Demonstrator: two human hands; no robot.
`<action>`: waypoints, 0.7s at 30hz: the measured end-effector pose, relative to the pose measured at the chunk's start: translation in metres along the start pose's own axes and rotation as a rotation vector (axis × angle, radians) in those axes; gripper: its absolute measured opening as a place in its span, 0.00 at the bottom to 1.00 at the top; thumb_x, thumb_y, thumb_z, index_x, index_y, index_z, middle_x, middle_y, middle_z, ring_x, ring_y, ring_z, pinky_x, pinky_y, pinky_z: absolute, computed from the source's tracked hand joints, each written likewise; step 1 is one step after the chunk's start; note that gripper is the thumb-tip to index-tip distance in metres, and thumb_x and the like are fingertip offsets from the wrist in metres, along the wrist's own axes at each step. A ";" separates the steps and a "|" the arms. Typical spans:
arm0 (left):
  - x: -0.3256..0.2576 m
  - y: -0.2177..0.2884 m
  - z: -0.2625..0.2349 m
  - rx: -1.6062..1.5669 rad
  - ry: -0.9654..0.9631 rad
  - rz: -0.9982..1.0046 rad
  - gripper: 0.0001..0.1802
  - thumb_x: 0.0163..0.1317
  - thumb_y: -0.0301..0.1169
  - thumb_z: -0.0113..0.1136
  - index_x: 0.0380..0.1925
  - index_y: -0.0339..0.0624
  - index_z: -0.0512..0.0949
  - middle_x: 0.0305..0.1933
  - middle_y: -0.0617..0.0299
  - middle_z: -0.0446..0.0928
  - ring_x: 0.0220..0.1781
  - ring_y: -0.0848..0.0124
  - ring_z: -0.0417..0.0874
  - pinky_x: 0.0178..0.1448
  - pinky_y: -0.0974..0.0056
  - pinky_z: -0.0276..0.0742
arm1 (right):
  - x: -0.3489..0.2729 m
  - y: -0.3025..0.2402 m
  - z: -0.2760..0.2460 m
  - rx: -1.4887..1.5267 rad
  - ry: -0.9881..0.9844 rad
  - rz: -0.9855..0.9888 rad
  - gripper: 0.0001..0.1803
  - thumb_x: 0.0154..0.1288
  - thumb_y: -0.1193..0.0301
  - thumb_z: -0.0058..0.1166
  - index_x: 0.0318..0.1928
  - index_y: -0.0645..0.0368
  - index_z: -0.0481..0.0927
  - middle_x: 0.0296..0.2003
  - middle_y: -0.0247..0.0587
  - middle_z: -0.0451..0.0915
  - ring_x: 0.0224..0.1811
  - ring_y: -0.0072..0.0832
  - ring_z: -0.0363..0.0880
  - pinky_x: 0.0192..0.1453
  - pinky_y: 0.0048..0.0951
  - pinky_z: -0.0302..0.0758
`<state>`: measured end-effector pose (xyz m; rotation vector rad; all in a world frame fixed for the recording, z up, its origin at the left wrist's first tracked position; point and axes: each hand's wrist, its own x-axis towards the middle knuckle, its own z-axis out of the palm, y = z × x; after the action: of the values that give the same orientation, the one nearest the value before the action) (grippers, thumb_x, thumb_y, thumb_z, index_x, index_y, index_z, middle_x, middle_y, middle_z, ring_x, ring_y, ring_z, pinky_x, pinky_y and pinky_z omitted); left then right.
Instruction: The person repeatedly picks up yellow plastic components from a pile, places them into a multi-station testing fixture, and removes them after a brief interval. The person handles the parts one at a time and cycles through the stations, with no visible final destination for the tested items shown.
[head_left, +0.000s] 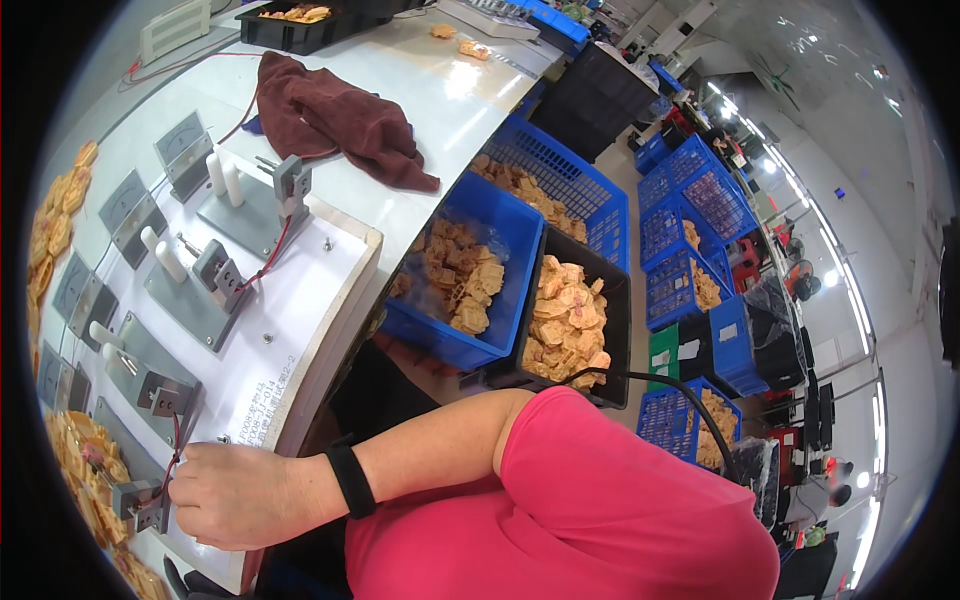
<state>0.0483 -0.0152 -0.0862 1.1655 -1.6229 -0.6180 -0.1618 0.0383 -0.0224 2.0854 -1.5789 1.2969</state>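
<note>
My right hand point(240, 497), with a black band point(350, 480) round its wrist, is at the lower left, at the nearest grey test fixture. Its fingers are curled in, next to a small metal block point(140, 505) with a red wire; what they hold, if anything, is hidden. My left hand is not in view. Several similar fixtures stand in a row on a white board point(310, 330), with grey bases point(205, 310), white posts point(170, 262) and panel meters point(132, 215). Yellow-wrapped parts point(85, 465) are heaped along the left edge, beside the fixtures.
A maroon cloth point(340, 125) lies on the white bench point(465, 125). Beside the bench, a blue crate point(515, 290) and a black bin point(618, 340) hold yellow-wrapped parts. A black tray point(290, 35) sits at the far end. More blue crates point(668, 295) are stacked across the aisle.
</note>
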 end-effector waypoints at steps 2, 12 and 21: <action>0.002 -0.017 0.013 -0.419 -0.012 0.167 0.35 0.78 0.57 0.33 0.59 0.37 0.74 0.54 0.53 0.78 0.47 0.62 0.78 0.50 0.60 0.73 | -0.001 0.001 -0.004 -0.026 0.005 0.020 0.07 0.51 0.68 0.57 0.23 0.56 0.75 0.26 0.34 0.71 0.35 0.31 0.73 0.44 0.32 0.69; -0.007 -0.010 -0.003 -0.406 0.024 -0.384 0.25 0.75 0.34 0.41 0.69 0.39 0.64 0.62 0.55 0.71 0.61 0.64 0.75 0.67 0.57 0.73 | 0.014 0.005 -0.014 0.129 -0.139 -0.007 0.04 0.52 0.71 0.56 0.27 0.56 0.75 0.27 0.35 0.71 0.34 0.32 0.74 0.39 0.34 0.72; -0.006 0.036 -0.006 -0.241 -0.071 -0.156 0.35 0.74 0.58 0.42 0.59 0.34 0.73 0.22 0.73 0.62 0.25 0.81 0.61 0.32 0.71 0.56 | 0.022 -0.005 -0.022 0.148 -0.267 0.053 0.08 0.57 0.73 0.67 0.35 0.53 0.80 0.27 0.33 0.73 0.30 0.32 0.75 0.36 0.33 0.68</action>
<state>0.0395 0.0061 -0.0567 1.1076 -1.4775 -0.9378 -0.1680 0.0391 0.0083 2.4091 -1.7001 1.2278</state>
